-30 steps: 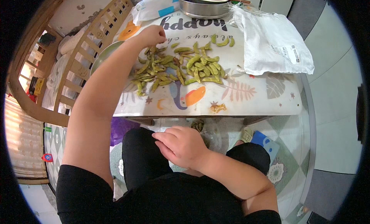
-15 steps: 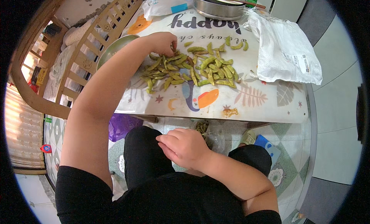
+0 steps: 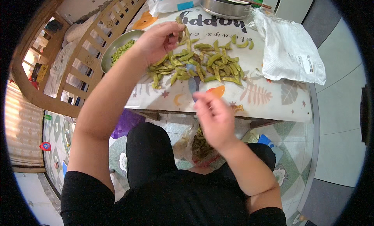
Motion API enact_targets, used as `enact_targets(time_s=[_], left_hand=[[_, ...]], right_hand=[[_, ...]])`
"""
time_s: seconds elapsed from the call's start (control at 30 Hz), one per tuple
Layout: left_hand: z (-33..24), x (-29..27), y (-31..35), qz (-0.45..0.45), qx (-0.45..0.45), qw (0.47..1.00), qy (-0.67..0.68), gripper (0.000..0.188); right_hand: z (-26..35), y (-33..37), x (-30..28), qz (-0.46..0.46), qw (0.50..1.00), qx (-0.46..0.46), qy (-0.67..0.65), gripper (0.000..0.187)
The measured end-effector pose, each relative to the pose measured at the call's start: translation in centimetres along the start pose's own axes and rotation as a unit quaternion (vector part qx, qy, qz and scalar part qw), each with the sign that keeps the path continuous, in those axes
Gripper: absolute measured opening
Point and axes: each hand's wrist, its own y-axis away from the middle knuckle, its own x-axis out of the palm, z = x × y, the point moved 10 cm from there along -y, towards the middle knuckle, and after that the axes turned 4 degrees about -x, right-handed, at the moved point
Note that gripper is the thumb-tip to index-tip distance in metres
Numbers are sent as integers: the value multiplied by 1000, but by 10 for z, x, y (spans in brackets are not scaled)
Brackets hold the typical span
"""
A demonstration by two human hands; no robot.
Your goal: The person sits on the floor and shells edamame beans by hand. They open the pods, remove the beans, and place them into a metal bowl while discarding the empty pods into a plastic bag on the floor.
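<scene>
Above the pile of green bean pods (image 3: pixel 224 68) on the table, my left hand (image 3: pixel 157 41) is closed, pinching bean pods (image 3: pixel 187 38) between thumb and fingers. How many it holds is hard to make out. My right hand (image 3: pixel 216 119) hangs over the table's near edge, smeared by motion; its fingers look partly bent, and whether anything is in them does not show. Beside my left forearm, a metal bowl (image 3: pixel 131 36) contains shelled green beans (image 3: pixel 121 52), partly hidden by the arm. Between my knees, a clear plastic bag (image 3: pixel 185 146) holds brownish-green husks (image 3: pixel 200 146).
A printed cloth (image 3: pixel 272 105) covers the table. At the far side are a metal pan (image 3: pixel 224 10) with a stick across it and a white-and-blue package (image 3: pixel 167 4). A white woven sack (image 3: pixel 290 51) lies right. A wooden railing (image 3: pixel 83 56) stands left; a purple bag (image 3: pixel 126 123) is below.
My left hand has lifted from the pile with pods in its fingers. My right hand has risen from my lap toward the table edge. The bowl's beans and the bag of husks show more.
</scene>
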Motion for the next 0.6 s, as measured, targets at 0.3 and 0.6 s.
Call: enact_targets(time_s=[0.3, 0.6], left_hand=[[82, 42, 62, 6, -101, 993, 63, 18], [78, 27, 73, -27, -84, 996, 3, 18]], right_hand=[[-23, -12, -11, 10, 984, 130, -121, 18], [-37, -3, -14, -29, 945, 217, -242, 13]])
